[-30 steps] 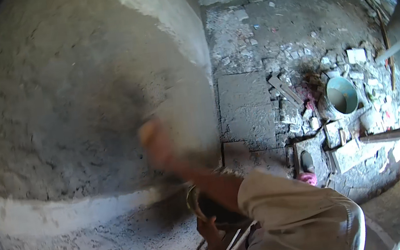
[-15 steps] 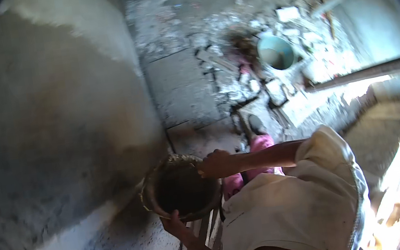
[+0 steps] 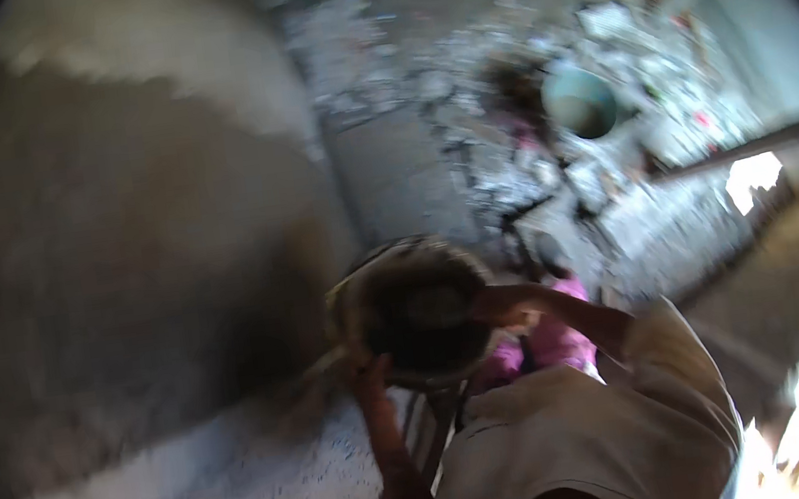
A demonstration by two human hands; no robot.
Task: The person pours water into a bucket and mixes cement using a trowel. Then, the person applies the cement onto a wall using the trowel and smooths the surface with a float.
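Both hands hold a round, dark, wide basin (image 3: 415, 293) with a pale, crusted rim, in front of my body and close to the wall. My left hand (image 3: 367, 370) is closed on its near left rim, with fingers showing over the edge. My right hand (image 3: 506, 306) grips the right side, its fingers partly hidden and blurred. The basin looks tilted and is smeared by motion. Its inside is dark, and I cannot tell what, if anything, lies in it.
A grey plastered wall (image 3: 139, 264) rises on the left, above a pale, speckled surface (image 3: 210, 497). Ahead, broken rubble (image 3: 511, 174) covers much of the floor around a light blue bucket (image 3: 580, 104). A long beam (image 3: 759, 145) lies at the right.
The basin has moved forward and somewhat right with both hands on it, and its tilt has changed. The whole view has shifted slightly. A dark, blurred patch shows on the wall beside the basin.
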